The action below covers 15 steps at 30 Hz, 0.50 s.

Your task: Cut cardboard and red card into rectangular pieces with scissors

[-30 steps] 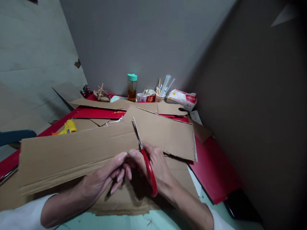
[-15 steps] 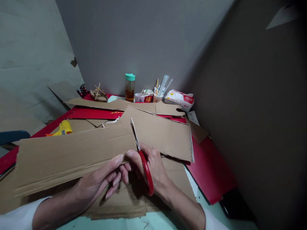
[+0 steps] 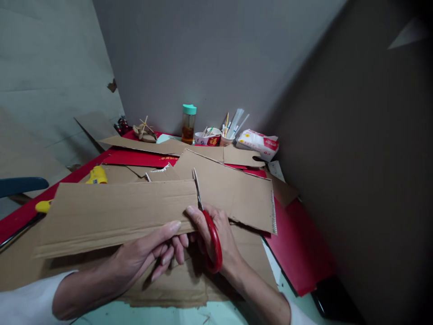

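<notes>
My left hand (image 3: 152,248) pinches the lower edge of a long cardboard strip (image 3: 122,212), thumb on top and fingers curled below. My right hand (image 3: 216,239) is closed round a pair of red-handled scissors (image 3: 216,246), its thumb near the strip's right end. The blades point up and away, close along that right end; whether they touch the cardboard I cannot tell. Behind the scissors lies a larger cardboard sheet (image 3: 233,189) with a ragged right edge. More cardboard (image 3: 176,289) lies beneath my hands.
A yellow glue gun (image 3: 98,175) lies at the left, partly behind the strip. Along the wall stand a bottle with a green lid (image 3: 188,124), a paper bowl (image 3: 214,136), a cup of sticks (image 3: 228,139) and a tissue pack (image 3: 259,143). Red card (image 3: 301,243) lies at the right.
The strip's left end has swung right and levelled out, uncovering a yellow piece at the left. Both hands and the scissors appear slightly further right; the view has also shifted a little.
</notes>
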Each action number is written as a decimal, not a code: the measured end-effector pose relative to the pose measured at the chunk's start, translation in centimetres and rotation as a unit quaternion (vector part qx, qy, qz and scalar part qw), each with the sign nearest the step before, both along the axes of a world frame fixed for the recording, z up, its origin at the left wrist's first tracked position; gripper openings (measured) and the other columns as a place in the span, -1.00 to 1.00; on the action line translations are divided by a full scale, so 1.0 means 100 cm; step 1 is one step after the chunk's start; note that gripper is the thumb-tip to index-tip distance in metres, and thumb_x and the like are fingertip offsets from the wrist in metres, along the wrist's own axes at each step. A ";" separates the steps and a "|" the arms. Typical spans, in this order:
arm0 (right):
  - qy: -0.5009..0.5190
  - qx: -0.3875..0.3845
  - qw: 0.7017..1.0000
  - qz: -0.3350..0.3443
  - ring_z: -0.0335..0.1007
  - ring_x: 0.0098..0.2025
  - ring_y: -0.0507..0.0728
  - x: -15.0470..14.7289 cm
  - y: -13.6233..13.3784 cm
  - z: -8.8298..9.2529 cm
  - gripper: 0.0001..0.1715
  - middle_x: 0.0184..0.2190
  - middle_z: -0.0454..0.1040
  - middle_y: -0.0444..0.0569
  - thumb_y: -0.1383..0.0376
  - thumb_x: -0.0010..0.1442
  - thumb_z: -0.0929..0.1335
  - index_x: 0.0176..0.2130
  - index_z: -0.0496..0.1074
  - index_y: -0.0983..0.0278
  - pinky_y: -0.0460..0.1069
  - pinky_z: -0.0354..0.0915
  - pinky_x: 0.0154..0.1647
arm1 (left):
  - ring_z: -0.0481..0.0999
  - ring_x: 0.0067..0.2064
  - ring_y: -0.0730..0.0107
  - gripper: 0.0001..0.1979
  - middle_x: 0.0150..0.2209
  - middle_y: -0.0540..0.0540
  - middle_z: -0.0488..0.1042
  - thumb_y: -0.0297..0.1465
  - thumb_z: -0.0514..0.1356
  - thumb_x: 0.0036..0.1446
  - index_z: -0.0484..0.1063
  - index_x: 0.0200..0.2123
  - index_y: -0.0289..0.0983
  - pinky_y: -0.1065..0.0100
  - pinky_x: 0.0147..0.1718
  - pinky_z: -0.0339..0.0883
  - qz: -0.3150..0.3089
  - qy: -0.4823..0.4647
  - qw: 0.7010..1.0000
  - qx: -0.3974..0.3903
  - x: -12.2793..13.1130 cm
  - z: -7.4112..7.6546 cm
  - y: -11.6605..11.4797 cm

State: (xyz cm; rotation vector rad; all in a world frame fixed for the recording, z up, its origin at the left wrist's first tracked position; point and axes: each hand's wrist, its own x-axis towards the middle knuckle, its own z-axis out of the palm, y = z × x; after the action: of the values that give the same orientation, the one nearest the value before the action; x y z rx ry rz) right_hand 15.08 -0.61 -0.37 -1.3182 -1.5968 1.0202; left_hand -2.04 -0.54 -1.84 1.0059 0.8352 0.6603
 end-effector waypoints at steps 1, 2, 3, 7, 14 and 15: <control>-0.001 -0.002 1.000 0.001 0.22 -0.65 -0.02 0.000 0.000 0.000 -0.50 -0.69 0.27 -0.24 0.02 0.37 0.25 -0.51 0.26 0.21 -0.11 0.15 -0.51 | 0.25 -0.65 0.58 -0.51 -0.57 -0.08 0.48 -0.07 0.12 0.23 0.55 -0.52 -0.33 0.56 -0.73 0.11 -0.001 -0.001 1.000 -0.001 0.000 -0.001 0.000; -0.002 -0.002 1.000 0.002 0.22 -0.65 -0.02 0.001 -0.001 0.001 -0.51 -0.69 0.28 -0.24 0.01 0.37 0.25 -0.50 0.27 0.22 -0.11 0.14 -0.52 | 0.27 -0.64 0.57 -0.51 -0.56 -0.08 0.49 -0.07 0.12 0.23 0.55 -0.51 -0.33 0.56 -0.73 0.12 -0.001 -0.002 1.000 -0.003 0.000 -0.001 0.000; -0.005 -0.002 1.000 0.001 0.22 -0.65 -0.02 0.001 -0.001 0.002 -0.52 -0.68 0.29 -0.23 0.01 0.36 0.25 -0.49 0.29 0.22 -0.11 0.14 -0.53 | 0.28 -0.64 0.56 -0.51 -0.56 -0.09 0.50 -0.05 0.12 0.22 0.54 -0.50 -0.32 0.56 -0.74 0.11 -0.001 -0.002 1.000 -0.004 0.000 -0.002 0.000; -0.011 -0.002 1.000 -0.026 0.20 -0.62 -0.01 0.004 -0.001 0.003 -0.51 -0.65 0.29 -0.22 -0.05 0.31 0.28 -0.47 0.32 0.24 -0.10 0.12 -0.53 | 0.21 -0.70 0.59 -0.51 -0.59 -0.07 0.50 0.03 0.19 0.10 0.52 -0.48 -0.31 0.53 -0.76 0.05 -0.015 0.001 1.000 -0.023 0.001 -0.002 -0.001; 0.034 -0.039 0.998 -0.041 0.16 -0.62 -0.01 0.000 0.000 -0.012 -0.44 -0.66 0.20 -0.20 -0.03 0.33 0.25 -0.57 0.22 0.22 -0.12 0.10 -0.60 | 0.23 -0.69 0.52 -0.51 -0.60 -0.07 0.49 0.02 0.18 0.10 0.53 -0.51 -0.30 0.44 -0.74 0.02 -0.047 0.052 0.997 -0.035 0.000 0.000 -0.001; 0.038 -0.049 0.997 -0.040 0.16 -0.66 -0.01 0.000 -0.002 -0.013 -0.45 -0.69 0.20 -0.21 -0.03 0.34 0.24 -0.55 0.24 0.22 -0.12 0.10 -0.63 | 0.23 -0.67 0.51 -0.52 -0.60 -0.06 0.48 0.01 0.18 0.11 0.54 -0.52 -0.30 0.43 -0.72 0.04 -0.047 0.056 0.997 -0.034 -0.004 0.000 0.000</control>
State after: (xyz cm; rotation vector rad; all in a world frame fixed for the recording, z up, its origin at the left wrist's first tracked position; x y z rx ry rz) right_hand 15.03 -0.77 -1.71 -1.3809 -1.4420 1.0969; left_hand -2.40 -0.58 -1.86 1.0216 0.8956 0.4959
